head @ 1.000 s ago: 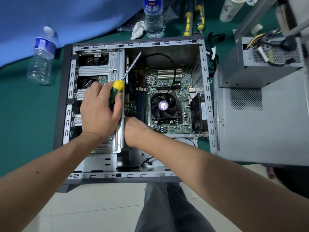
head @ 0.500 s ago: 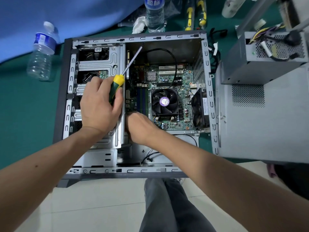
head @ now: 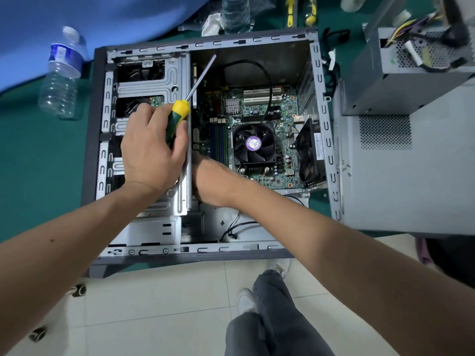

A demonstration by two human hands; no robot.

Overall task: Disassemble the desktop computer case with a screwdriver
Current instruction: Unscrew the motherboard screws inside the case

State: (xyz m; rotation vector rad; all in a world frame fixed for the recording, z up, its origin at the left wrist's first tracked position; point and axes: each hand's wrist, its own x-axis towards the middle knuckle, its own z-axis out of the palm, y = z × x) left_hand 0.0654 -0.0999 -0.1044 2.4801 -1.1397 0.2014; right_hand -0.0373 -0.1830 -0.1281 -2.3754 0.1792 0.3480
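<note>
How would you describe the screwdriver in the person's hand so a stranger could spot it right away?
Find the open computer case lying on the green mat. Over its metal drive cage, the left hand holds the screwdriver. It has a green and yellow handle, and its bare steel shaft points up and right, unlike the other yellow-handled tools lying beyond the case.

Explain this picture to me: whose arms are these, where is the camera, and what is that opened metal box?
There is no robot here. A person wears a camera on the head, looking down at their own arms. The box is a desktop computer case lying open on a green mat; inside are the motherboard and the CPU cooler fan. The left hand grips a yellow-and-green screwdriver, shaft pointing away. The right hand reaches beside the drive cage, fingers hidden. A removed power supply sits at right, a water bottle at left.
</note>
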